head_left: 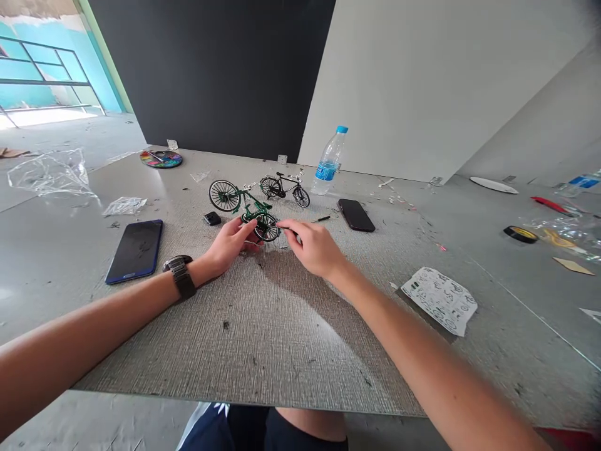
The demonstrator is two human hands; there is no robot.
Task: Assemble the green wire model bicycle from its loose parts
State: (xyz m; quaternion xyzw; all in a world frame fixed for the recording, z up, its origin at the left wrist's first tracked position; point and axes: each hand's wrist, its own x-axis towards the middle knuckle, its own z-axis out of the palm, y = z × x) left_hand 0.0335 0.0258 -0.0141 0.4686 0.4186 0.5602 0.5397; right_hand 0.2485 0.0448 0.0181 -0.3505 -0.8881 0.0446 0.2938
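Note:
My left hand (231,243) is closed around the lower part of a green model bicycle (254,203), near its rear wheel. The bicycle is tilted, with its other wheel raised toward the upper left. At the right side of the near wheel, my right hand (310,244) pinches a thin dark tool (284,228); its exact kind is too small to make out, and most of it is hidden by the fingers. Just behind stands a black model bicycle (284,190). A short black rod (321,219) lies to the right of my right hand.
A blue-capped water bottle (327,164) stands behind. Phones lie at left (136,250) and right (355,215). A printed instruction sheet (441,299) rests at right, a black tape roll (520,234) farther right. A small black object (213,218) and plastic bag (124,206) are at left.

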